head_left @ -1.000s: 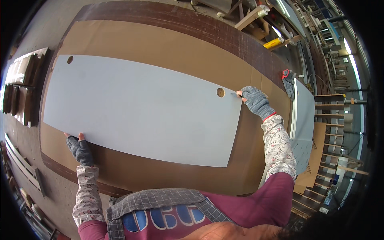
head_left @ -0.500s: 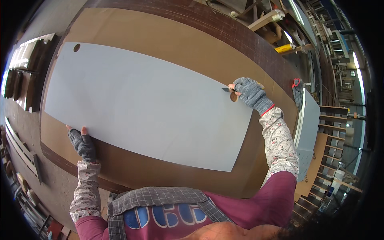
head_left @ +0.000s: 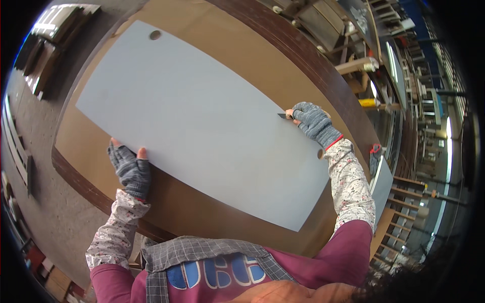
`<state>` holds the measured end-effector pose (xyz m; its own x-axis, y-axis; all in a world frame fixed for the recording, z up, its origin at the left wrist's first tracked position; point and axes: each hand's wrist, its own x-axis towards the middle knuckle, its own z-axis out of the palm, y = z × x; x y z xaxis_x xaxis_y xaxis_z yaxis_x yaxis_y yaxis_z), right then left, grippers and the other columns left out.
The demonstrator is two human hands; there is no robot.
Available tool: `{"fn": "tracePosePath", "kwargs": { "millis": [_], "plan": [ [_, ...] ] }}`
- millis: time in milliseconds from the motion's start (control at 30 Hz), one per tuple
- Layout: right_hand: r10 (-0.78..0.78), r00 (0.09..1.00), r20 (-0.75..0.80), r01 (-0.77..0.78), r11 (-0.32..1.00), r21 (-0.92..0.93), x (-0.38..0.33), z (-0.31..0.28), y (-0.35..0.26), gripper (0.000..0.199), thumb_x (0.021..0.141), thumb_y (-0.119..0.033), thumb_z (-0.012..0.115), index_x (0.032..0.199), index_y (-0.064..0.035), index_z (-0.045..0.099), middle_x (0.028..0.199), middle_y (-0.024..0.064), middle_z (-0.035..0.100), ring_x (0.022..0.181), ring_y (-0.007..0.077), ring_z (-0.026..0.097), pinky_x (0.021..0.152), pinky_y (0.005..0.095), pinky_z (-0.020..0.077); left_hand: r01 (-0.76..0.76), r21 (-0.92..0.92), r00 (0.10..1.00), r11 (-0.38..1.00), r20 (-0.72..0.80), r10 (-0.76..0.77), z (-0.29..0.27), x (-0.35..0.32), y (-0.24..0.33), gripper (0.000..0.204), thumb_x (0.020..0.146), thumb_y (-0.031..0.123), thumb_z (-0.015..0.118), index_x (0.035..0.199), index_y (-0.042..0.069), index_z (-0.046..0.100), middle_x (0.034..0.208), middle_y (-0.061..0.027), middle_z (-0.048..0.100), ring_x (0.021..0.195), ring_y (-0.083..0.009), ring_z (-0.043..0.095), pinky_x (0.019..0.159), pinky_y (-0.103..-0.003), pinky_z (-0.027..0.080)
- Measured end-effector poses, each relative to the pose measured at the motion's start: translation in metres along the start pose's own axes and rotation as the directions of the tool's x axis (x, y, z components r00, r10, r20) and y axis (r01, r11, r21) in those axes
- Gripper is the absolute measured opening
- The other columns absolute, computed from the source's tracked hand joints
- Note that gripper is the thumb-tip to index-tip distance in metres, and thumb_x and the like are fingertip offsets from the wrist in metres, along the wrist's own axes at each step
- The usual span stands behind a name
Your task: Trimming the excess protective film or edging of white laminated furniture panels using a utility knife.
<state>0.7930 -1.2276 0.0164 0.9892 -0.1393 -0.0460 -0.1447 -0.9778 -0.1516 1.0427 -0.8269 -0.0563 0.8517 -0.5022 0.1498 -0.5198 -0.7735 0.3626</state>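
Note:
A large pale grey panel [head_left: 202, 116] with a round hole near each of its two far corners lies on brown cardboard [head_left: 86, 136] over a table. My right hand [head_left: 314, 122], in a grey fingerless glove, is closed around a knife [head_left: 282, 116]. Its short dark blade points left over the panel's far edge; the handle is hidden in my palm. Just below my right wrist, part of the right-hand hole shows. At the near edge, towards the left end, my left hand [head_left: 130, 169], gloved alike, rests with fingers stretched out and thumb apart, fingertips touching the panel.
The table's dark, scratched border [head_left: 283, 38] runs along the far side. Red-handled scissors [head_left: 375, 148] lie at the right, near a stack of pale boards [head_left: 382, 178]. Wrapped stacks [head_left: 55, 25] stand on the floor at the far left. Slatted racks fill the right background.
The view has turned, so panel and table appear tilted, right end lower. The knife in my right hand has gone leftward along the far edge, away from the hole. My left hand stays at the near edge.

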Motion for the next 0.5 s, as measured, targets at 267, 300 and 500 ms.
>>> {"fn": "tracePosePath", "kwargs": {
  "millis": [267,300,500],
  "plan": [
    [-0.147,0.988,0.042,0.149,0.988,-0.028,0.140,-0.007,-0.026,0.023,0.074,-0.009,0.057,0.097,-0.0137,0.058,0.088,0.0045,0.056,0.083,0.0244,0.054,0.072,0.0350,0.0439,-0.061,0.001,0.994,0.998,0.088,0.061,-0.014,0.001,0.013,0.083,0.082,0.045,0.044,0.129,-0.013,0.008,0.130,-0.0339,0.019,0.122,-0.0469,0.018,0.102,-0.049,0.013],
    [-0.147,0.988,0.046,0.149,0.988,-0.050,0.158,-0.005,-0.029,0.023,0.075,-0.010,0.057,0.097,-0.0136,0.058,0.089,0.0049,0.055,0.084,0.0245,0.053,0.073,0.0350,0.0436,-0.044,0.012,0.991,0.999,0.128,0.042,-0.017,0.001,0.018,0.084,0.082,0.046,0.044,0.128,-0.014,0.009,0.129,-0.0348,0.019,0.122,-0.0470,0.018,0.102,-0.050,0.013],
    [-0.209,0.976,0.067,0.214,0.972,-0.093,0.274,0.006,-0.045,0.024,0.079,-0.015,0.054,0.103,-0.0114,0.057,0.093,0.0067,0.054,0.091,0.0242,0.051,0.079,0.0351,0.0424,-0.087,-0.116,0.988,0.989,0.118,0.101,-0.022,-0.001,0.018,0.084,0.081,0.044,0.048,0.130,-0.011,0.007,0.131,-0.0337,0.017,0.122,-0.0474,0.017,0.101,-0.050,0.014]
  ]
}}
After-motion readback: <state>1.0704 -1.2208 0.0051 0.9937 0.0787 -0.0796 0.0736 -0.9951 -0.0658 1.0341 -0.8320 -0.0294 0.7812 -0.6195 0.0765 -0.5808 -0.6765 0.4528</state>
